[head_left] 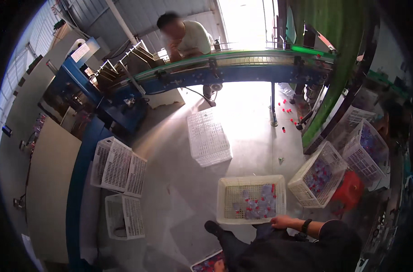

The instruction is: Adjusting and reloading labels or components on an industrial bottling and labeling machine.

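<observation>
My right hand (280,222), with a dark band on its wrist, grips the near rim of a cream plastic crate (227,181). Small translucent pieces with red tips (261,204) lie in it, mostly in its right half. My left hand (219,265) is low at the bottom edge, beside a second crate (196,267) of similar red and translucent pieces. It is partly cut off, so I cannot make out whether it holds anything. My dark-clad leg and shoe (213,229) show left of the cream crate.
A person (195,38) leans at the blue-and-green conveyor (233,72). White crates stand stacked mid-floor (208,136), on the left (118,165) and, holding pieces, on the right (317,177), beside a red object (349,190). Red bits (285,110) lie near a green post (324,118).
</observation>
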### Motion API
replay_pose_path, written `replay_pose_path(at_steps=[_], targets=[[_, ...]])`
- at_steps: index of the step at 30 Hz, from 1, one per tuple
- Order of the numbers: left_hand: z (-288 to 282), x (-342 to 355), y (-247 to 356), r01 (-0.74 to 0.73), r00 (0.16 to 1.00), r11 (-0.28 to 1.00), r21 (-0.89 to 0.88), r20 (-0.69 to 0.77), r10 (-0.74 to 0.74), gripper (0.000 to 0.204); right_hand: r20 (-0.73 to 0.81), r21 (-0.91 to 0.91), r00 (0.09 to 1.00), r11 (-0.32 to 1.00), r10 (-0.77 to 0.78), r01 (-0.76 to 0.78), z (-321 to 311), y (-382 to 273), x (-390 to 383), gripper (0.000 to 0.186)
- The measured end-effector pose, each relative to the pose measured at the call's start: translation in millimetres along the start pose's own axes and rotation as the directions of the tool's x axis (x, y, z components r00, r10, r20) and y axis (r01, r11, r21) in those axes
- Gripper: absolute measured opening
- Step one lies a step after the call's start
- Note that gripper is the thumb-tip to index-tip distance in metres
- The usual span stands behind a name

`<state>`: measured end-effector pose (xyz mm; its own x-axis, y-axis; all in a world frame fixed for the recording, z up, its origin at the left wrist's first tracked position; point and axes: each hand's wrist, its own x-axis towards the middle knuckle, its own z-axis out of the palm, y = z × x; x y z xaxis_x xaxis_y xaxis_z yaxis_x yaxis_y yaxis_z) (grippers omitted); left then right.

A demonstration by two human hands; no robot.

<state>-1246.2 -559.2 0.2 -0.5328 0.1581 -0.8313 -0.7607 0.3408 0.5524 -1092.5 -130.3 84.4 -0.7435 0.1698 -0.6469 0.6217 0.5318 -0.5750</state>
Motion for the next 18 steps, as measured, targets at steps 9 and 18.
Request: replay_pose_path(at_steps=[9,18], targets=[[-120.5,84.6,54.9,0.009,0.999,0.997,-0.081,0.044,-0.005,0.022,-0.03,-0.007,0.986,0.986,0.165,-0.166,45.0,-127.2,87.4,0.038],[-253.8,144.7,194.9,-0.281,0.96,0.958,-0.061,-0.035,0.279,0.019,-0.049,-0.04,0.994,0.994,-0.099,0.098,50.6,-224.7,162.9,0.033]])
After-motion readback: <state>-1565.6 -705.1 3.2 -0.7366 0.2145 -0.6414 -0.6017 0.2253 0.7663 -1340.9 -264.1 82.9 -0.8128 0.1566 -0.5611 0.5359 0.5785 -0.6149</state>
